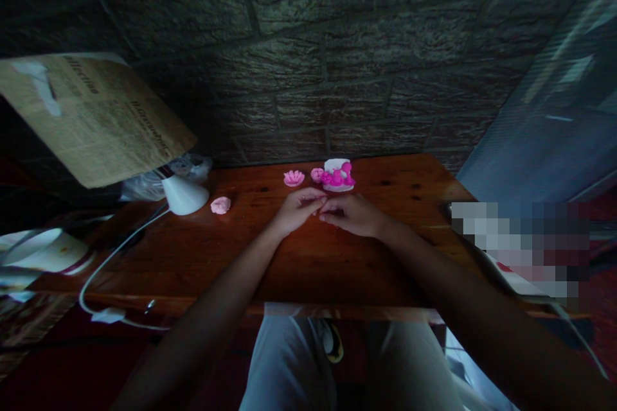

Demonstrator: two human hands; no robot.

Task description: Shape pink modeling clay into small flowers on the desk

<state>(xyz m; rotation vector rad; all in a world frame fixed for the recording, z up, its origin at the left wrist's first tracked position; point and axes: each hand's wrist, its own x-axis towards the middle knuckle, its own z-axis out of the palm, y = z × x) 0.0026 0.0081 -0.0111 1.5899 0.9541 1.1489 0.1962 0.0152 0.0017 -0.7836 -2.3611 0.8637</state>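
My left hand (297, 210) and my right hand (355, 213) meet above the middle of the wooden table (231, 263), fingertips pinched together. Whatever lies between the fingertips is too small to make out. Just beyond my left hand sits a pink flower (294, 179) with pointed petals, which looks moulded from clay. Beside it is a small pink rounded piece (317, 174), touching or close to several magenta pieces (339, 178). Those rest against a white piece (336, 164) behind my right hand. A pale pink lump (220, 205) lies apart on the left.
A lamp with a newsprint shade (96, 119) and white base (185, 195) stands at the left, its white cord (96, 268) hanging over the front edge. A white bucket-like container (48, 250) is farther left. A stone-patterned wall (299, 64) closes off the back.
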